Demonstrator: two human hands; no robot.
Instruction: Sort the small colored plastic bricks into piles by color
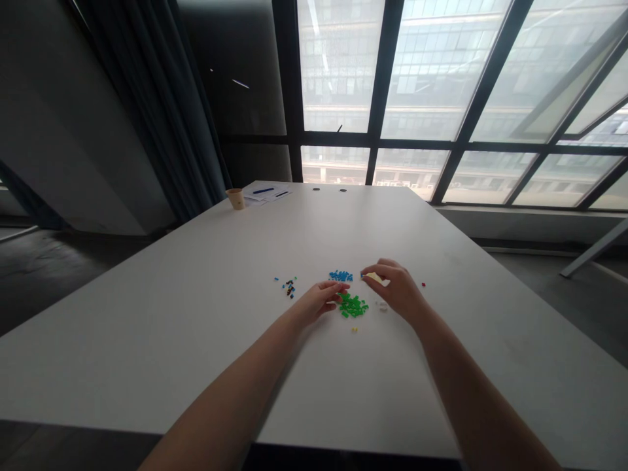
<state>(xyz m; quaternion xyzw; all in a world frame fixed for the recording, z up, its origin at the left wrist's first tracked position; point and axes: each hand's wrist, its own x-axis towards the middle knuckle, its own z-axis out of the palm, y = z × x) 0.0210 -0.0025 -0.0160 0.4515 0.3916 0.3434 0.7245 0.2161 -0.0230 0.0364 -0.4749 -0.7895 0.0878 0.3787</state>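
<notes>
My right hand [396,288] pinches a small blue building brick [362,275] between thumb and fingertips, just right of a pile of blue bricks [340,276]. Pale yellowish pieces [375,277] show partly behind its fingers. My left hand [321,301] rests at the left edge of a pile of green bricks [352,305]. Its fingers are loosely curved, thumb apart from them, and I make out nothing held. White pieces [383,306] lie below the right hand, and small yellow pieces [354,330] sit nearer me.
Dark, brown and blue pieces [290,288] are scattered left of my left hand. One red piece [424,284] lies to the right. A paper cup [236,199] and papers [260,194] with pens stand at the far left of the white table [196,340], before large windows.
</notes>
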